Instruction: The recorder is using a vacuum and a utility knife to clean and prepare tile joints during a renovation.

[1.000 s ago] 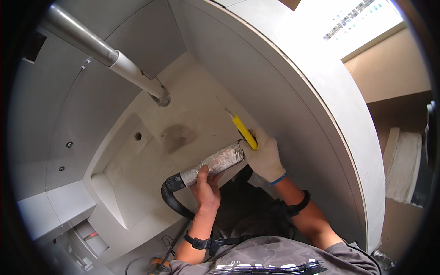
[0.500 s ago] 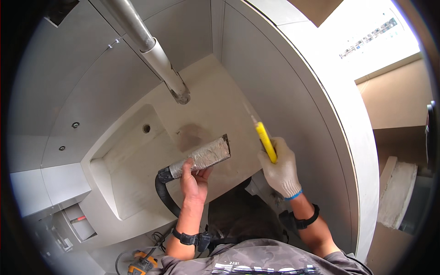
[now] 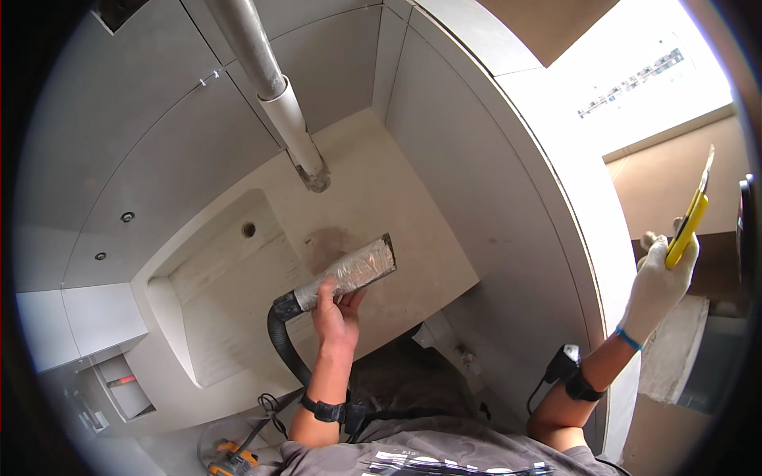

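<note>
Here's the left hand [image 3: 337,319], thumb over and fingers curled under a foil-wrapped nozzle [image 3: 353,274], just nearer the wearer than the foot of the upright pipe [image 3: 292,119]. A black ribbed hose [image 3: 278,333] trails from its left end. Over on the far right of the pipe, the gloved right hand [image 3: 659,278] closes its fingers around a yellow cutter [image 3: 689,226], blade up. The step looks like supporting the nozzle with the cutter held aside; any move calls for a firm left grip and a guarded blade. Underneath, a smudged cream floor [image 3: 417,230], its drain hole [image 3: 248,230] left of the pipe's foot; grey panels [image 3: 484,159] rise right of it.
</note>
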The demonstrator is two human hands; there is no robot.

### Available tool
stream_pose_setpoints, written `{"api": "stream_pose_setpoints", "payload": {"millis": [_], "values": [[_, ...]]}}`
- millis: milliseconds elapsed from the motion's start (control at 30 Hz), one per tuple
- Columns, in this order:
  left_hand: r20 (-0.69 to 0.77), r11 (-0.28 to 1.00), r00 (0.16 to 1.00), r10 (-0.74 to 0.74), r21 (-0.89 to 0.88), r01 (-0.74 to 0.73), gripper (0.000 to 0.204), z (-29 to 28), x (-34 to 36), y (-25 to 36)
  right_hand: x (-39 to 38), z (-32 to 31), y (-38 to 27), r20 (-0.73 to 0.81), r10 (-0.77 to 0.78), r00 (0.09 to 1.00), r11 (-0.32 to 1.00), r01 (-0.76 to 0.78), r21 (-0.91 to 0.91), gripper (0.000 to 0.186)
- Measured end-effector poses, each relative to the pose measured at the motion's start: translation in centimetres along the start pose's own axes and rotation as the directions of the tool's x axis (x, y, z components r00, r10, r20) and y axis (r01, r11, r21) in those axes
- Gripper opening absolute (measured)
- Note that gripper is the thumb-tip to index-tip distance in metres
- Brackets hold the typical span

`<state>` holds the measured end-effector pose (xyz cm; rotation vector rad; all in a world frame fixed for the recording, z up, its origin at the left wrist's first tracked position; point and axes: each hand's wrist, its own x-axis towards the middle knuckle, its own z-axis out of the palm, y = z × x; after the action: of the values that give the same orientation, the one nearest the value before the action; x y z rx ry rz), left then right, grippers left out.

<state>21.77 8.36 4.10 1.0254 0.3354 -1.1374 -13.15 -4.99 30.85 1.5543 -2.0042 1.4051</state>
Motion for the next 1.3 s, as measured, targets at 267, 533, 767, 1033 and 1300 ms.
{"api": "stream_pose_setpoints", "payload": {"millis": [267,533,767,1033,1300], "values": [[0.070,0.905,0.967,0.245,0.341,-0.254,0.051,-0.2,3.4,-3.2,-6.4,-0.1,-5.4,0.297,0.113,0.948,0.956,-0.185,0.226,0.025],[0.122,0.660,0.897,0.424,0.636,-0.399,0.060,4.8,7.3,-14.0,-14.7,0.9,-0.4,0.737,0.028,0.676,0.999,-0.044,0.002,0.032],[0.129,0.724,0.917,0.378,0.577,-0.379,0.056,4.6,7.8,-16.6,-18.8,-0.6,5.6,0.821,0.201,0.535,0.978,-0.157,-0.137,0.028],[-0.008,0.837,0.899,0.438,0.368,-0.405,0.052,12.4,17.3,-9.6,-21.4,1.0,6.9,0.883,0.090,0.461,0.995,-0.083,-0.059,0.029],[-0.069,0.658,0.675,0.735,0.314,-0.685,0.036,19.8,30.1,-6.2,-20.8,2.4,6.3,0.894,0.116,0.434,0.993,-0.081,-0.090,0.029]]}}
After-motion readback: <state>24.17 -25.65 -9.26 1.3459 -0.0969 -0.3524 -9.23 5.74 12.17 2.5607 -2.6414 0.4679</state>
